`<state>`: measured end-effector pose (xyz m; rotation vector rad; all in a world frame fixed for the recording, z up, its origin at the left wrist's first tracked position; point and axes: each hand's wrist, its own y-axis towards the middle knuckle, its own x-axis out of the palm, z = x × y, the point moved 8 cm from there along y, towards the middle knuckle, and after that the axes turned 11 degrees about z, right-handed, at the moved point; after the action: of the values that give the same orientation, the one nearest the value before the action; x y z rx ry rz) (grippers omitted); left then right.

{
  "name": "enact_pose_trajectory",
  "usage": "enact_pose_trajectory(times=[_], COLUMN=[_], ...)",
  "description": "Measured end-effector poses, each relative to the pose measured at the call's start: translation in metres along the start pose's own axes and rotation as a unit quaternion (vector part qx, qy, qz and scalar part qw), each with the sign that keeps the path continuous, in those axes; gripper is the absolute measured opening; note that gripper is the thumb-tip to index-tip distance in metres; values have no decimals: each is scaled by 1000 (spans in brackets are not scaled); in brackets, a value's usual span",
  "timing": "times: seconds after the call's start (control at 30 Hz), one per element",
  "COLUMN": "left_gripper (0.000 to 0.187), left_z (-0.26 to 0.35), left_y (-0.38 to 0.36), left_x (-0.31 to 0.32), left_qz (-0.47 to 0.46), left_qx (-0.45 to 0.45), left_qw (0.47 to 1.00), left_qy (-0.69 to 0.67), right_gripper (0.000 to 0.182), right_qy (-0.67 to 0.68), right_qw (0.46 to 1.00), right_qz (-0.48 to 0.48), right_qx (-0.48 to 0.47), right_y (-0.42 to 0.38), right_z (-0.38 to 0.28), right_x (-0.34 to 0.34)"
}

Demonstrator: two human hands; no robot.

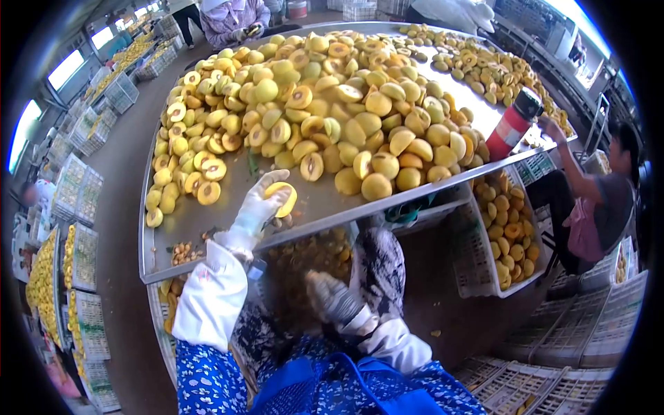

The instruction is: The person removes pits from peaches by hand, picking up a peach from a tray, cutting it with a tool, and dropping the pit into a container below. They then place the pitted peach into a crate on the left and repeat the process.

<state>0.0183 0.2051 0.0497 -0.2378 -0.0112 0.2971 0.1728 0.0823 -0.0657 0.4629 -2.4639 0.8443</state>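
My left hand (254,209), in a pale glove, is closed around a halved yellow peach (286,200) just above the near edge of the metal table (228,181). Lower down, above my lap and a crate of peach pieces (332,250), is my right hand (333,299) in a dirty grey glove. Its fingers look curled, but blur hides what they may hold. A big heap of yellow peaches (311,104), many cut in half with pits showing, covers the tabletop. Small brown pits (185,253) lie at the near left corner.
A red flask with a black lid (512,126) stands on the table's right side. Below it is a white crate of peaches (509,235). Another person (600,194) sits at the right, and one (232,19) works across the table. Stacked crates (77,190) line the left.
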Motion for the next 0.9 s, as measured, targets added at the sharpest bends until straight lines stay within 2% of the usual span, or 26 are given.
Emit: enact_pose_trajectory(times=[0.03, 0.1, 0.13, 0.17, 0.2, 0.27, 0.3, 0.33, 0.37, 0.4, 0.5, 0.6, 0.63, 0.73, 0.77, 0.87, 0.9], left_gripper=[34, 39, 42, 50, 48, 43, 33, 35, 37, 39, 38, 38, 39, 46, 45, 45, 46], left_z=[-5, -17, -22, -36, -42, -57, -74, -74, -70, -69, -74, -86, -91, -96, -97, -89, -88], left_y=[-11, -41, -54, -60, -70, -82, -79, -84, -90, -94, -101, -110, -111, -115, -117, -125, -126], left_x=[-8, -14, -14, -14, -17, -16, -29, -25, -20, -15, -13, -14, -14, -15, -15, -14, -14], left_qz=[16, 15, 14, 12, 30, 40, 95, 75, 55, 35, 77, 134, 152, 214, 223, 277, 277], left_qx=[8, 8, 9, -3, 10, 9, 92, 82, 72, 63, 39, 49, 37, 20, 21, 20, 31], left_qw=[997, 985, 975, 966, 961, 942, 952, 954, 955, 956, 962, 945, 933, 918, 916, 912, 916], left_qy=[-76, -171, -220, -259, -276, -334, -275, -279, -283, -286, -260, -295, -323, -334, -332, -302, -288], right_gripper=[16, 16, 16, 15, 16, 19, 22, 25, 32, 33, 33, 36, 35, 34, 34, 32, 32], right_qy=[11, -43, -256, -299, -340, -421, -460, -497, -532, -550, -577, -491, -479, -565, -557, -549, -468], right_qw=[999, 992, 916, 875, 827, 731, 688, 642, 665, 658, 646, 758, 750, 655, 659, 709, 814], right_qz=[46, 29, 23, 19, 15, 17, 22, 26, 10, 4, -7, -8, -6, -6, -17, -28, -32], right_qx=[-10, -112, -309, -380, -447, -537, -561, -584, -525, -514, -501, -429, -456, -501, -506, -443, -343], right_y=[-6, 2, -22, -27, -30, -40, -43, -46, -36, -36, -35, -22, -23, -32, -36, -45, -43], right_z=[-18, -34, -72, -77, -77, -72, -69, -65, -54, -51, -40, -28, -26, -18, -20, -35, -38], right_x=[4, 3, 25, 33, 41, 52, 56, 60, 57, 58, 59, 53, 53, 55, 56, 61, 57])
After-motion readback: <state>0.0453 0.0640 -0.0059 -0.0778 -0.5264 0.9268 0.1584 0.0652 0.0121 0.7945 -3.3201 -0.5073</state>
